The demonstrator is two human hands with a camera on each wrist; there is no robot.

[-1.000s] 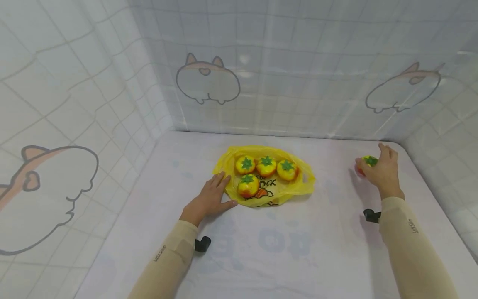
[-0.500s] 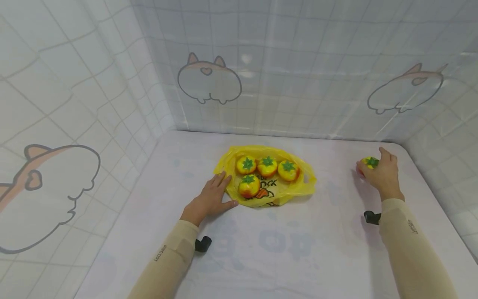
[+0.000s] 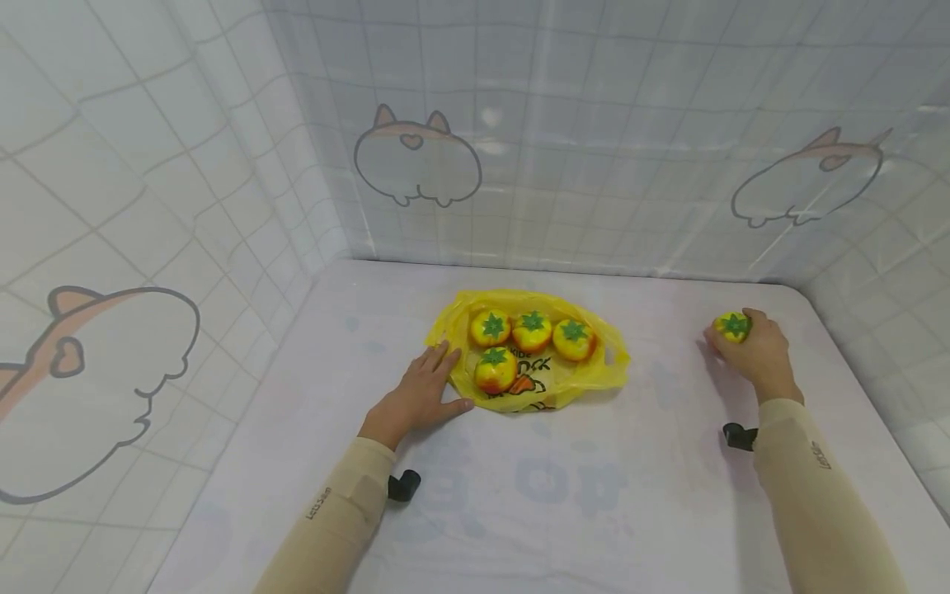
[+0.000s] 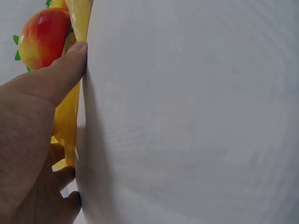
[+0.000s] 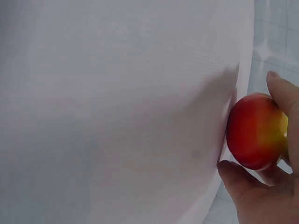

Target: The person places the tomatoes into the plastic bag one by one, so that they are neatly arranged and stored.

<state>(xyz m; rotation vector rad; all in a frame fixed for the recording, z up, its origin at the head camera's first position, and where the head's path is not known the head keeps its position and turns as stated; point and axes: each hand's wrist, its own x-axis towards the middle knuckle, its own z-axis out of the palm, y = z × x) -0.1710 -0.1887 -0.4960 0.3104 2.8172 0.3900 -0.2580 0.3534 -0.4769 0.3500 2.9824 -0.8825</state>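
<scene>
A yellow plastic bag (image 3: pixel 567 381) lies flattened on the table with several red-and-yellow toy tomatoes (image 3: pixel 495 370) on it, their green star-shaped tops facing up. My left hand (image 3: pixel 417 392) rests with spread, straight fingers on the bag's left edge; the left wrist view shows the thumb beside the bag and a tomato just behind it. Far to the right, my right hand (image 3: pixel 760 351) holds another toy tomato (image 3: pixel 732 327), its fingers and thumb curled round the sides. In the right wrist view that tomato (image 5: pixel 254 133) sits at the table surface, its far side partly hidden by the fingers.
The white-covered table (image 3: pixel 549 511) ends at a back wall (image 3: pixel 594 181) of white grid-patterned sheet with cartoon animal drawings. Similar sheets stand on the left and right. A small black device (image 3: pixel 403 486) sits at each wrist.
My right hand's raised fingers have come down and curled round the toy tomato at the right. The left hand and the bag stay as they were.
</scene>
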